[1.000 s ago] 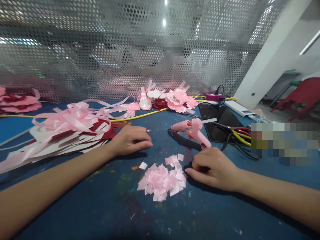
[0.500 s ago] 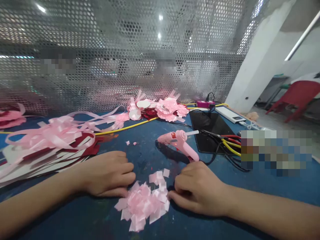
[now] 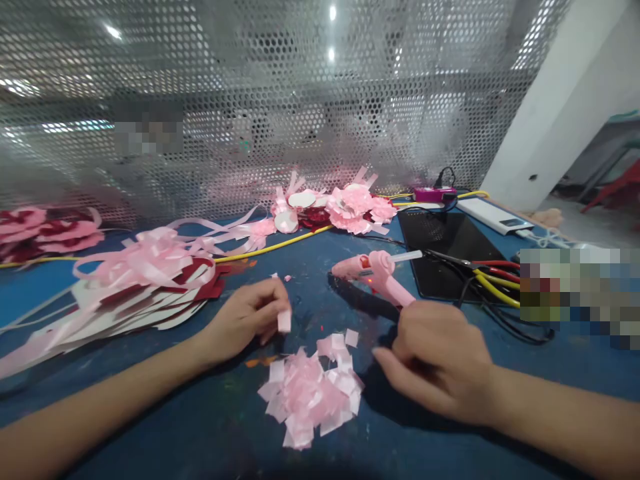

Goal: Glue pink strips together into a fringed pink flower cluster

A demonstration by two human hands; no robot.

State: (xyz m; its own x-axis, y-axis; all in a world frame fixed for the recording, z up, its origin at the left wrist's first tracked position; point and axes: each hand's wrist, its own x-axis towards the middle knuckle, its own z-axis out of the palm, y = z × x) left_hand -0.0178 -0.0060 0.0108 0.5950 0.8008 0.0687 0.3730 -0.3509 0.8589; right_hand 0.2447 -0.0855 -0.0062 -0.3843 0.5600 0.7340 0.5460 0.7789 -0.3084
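Observation:
My left hand (image 3: 253, 313) is raised left of the petals, its thumb and fingers pinching a small pink ribbon square (image 3: 284, 321). In front of me lies a heap of pink ribbon petals (image 3: 310, 397), with neither hand touching it. To its right my right hand (image 3: 437, 357) hovers with loosely curled fingers and the thumb held apart, and nothing shows in it. Just beyond it rests a pink glue gun (image 3: 377, 275), glue stick sticking out at the back; the hand hides the lower end of the handle.
White and red card pieces (image 3: 145, 313) topped by a pink ribbon bow (image 3: 145, 257) lie at left. Ribbon flowers (image 3: 345, 207) stand at the back by a perforated metal screen (image 3: 280, 100). A black panel (image 3: 450, 257), scissors, cables and a white power bank (image 3: 493, 217) occupy the right.
The view has swung left. My left hand has lifted away from the petal heap, and the ribbon square now shows in its fingers. My right hand has drawn away from the heap.

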